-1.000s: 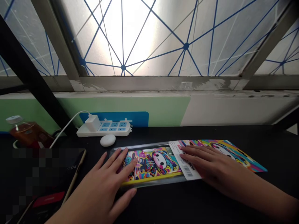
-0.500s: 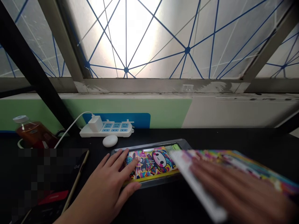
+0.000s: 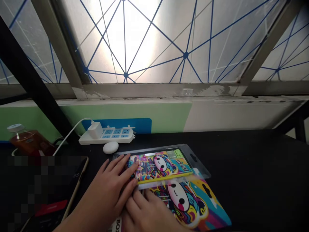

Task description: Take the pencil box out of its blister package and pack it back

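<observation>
A flat pencil case (image 3: 154, 170) with a bright cartoon print sits in a clear plastic tray (image 3: 200, 167) on the black table. My left hand (image 3: 111, 187) lies across the left end of the case and tray, its fingers spread. Nearer to me is a printed card (image 3: 205, 199) with the same cartoon figure; its upper edge meets the tray's front edge. My right hand (image 3: 149, 211) is on the card's left part, fingers bent and close under my left thumb. The right thumb is hidden.
Behind the tray lie a white oval object (image 3: 110, 148) and a white power strip (image 3: 116, 136) with a plugged-in charger (image 3: 95, 130). At left are a phone (image 3: 77, 187) and a bottle of reddish drink (image 3: 31, 140). A window (image 3: 154, 42) stands behind the table.
My right hand has brought the card from the right, in a blurred tilted pose, to lie flat before the tray. My left hand stays on the case.
</observation>
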The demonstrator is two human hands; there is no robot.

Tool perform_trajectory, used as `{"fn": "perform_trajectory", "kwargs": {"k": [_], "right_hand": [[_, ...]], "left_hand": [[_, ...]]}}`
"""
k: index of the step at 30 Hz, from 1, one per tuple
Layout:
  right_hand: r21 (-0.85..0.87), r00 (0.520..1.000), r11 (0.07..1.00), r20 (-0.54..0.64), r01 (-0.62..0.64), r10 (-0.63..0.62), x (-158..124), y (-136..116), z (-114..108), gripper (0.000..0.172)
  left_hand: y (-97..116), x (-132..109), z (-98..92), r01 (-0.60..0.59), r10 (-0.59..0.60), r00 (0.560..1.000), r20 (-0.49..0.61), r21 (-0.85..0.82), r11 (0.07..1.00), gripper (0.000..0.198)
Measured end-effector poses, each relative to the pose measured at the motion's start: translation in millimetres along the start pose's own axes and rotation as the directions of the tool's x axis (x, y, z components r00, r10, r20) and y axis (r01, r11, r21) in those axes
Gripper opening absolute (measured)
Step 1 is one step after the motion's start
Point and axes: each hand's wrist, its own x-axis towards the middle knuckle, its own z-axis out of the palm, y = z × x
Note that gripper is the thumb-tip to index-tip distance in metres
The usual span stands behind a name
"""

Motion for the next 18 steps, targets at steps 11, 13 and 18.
{"fn": "perform_trajectory", "kwargs": {"k": [11,13,18], "right_hand": [[0.023,0.996,0.996,-0.026,-0.086,0.086,7,47,-38,0.035],[0.015,0.973,0.980,0.124,-0.197,0.194,12,78,-50,0.027],[0.071,0.742,0.869,0.558,-0.489,0.372,8,144,-54,0.033]], "left_hand": [[8,-1,-3.0,0.074,-0.073,0.996,0.044,-0.013,0.997,0.045],[9,0,-5.6,0.086,-0.084,0.994,0.065,-0.025,0.996,0.045],[8,1,-8.2,0.107,-0.099,0.989,0.111,-0.070,0.992,0.047]]}}
